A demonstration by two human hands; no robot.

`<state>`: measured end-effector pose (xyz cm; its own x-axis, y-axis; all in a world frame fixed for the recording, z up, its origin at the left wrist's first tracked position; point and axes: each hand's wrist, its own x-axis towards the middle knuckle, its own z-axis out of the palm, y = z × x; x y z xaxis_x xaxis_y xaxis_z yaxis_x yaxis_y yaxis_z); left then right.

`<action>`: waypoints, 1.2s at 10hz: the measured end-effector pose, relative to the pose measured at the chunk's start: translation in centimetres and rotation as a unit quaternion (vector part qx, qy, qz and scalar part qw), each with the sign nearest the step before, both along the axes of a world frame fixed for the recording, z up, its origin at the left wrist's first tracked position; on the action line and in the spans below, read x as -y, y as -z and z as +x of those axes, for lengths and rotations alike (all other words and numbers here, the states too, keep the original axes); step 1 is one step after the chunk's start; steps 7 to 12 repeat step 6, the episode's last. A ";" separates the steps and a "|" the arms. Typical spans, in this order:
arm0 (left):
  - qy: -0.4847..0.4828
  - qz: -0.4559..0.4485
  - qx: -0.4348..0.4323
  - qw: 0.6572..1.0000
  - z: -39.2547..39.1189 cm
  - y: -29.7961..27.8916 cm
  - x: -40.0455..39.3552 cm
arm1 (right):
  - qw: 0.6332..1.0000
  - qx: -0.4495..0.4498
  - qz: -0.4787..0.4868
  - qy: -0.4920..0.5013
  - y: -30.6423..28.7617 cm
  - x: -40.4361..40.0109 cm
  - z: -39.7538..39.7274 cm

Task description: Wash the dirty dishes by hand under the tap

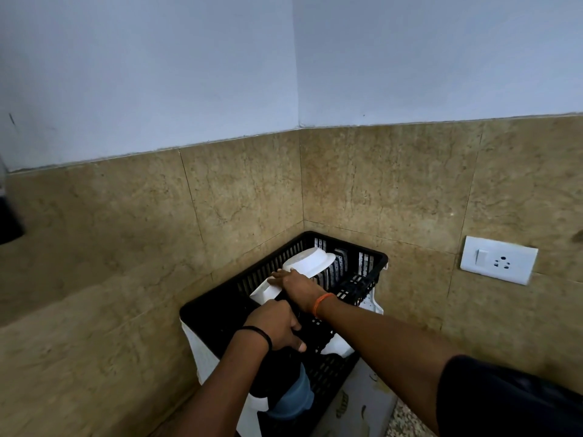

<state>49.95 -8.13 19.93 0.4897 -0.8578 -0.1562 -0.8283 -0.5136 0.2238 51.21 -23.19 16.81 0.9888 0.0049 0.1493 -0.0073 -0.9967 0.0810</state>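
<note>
A black slatted plastic basket (362,280) stands in the tiled corner. Inside it lean a white bowl (312,261) turned on its side and a white dish (263,293) in front of it. My right hand (295,283) reaches into the basket, its straight fingers lying on the white dish just below the bowl. My left hand (277,328) is curled around a dark object at the basket's near part; what that object is I cannot make out. A blue-grey container (293,398) sits below my left wrist at the basket's near end.
Brown tiled walls meet behind the basket. A white switch and socket plate (498,263) is on the right wall. A white tray (202,351) shows under the basket. A stone ledge (79,342) runs along the left.
</note>
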 end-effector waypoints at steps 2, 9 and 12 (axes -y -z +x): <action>-0.007 -0.002 -0.003 1.000 -0.1 0.0 -0.1 | 0.999 -0.036 -0.002 0.036 -0.3 -1.0 0.7; -0.012 0.043 0.109 0.993 -1.8 -2.1 0.3 | 0.982 0.043 0.181 0.033 -1.6 -2.0 -4.2; -0.012 0.043 0.109 0.993 -1.8 -2.1 0.3 | 0.982 0.043 0.181 0.033 -1.6 -2.0 -4.2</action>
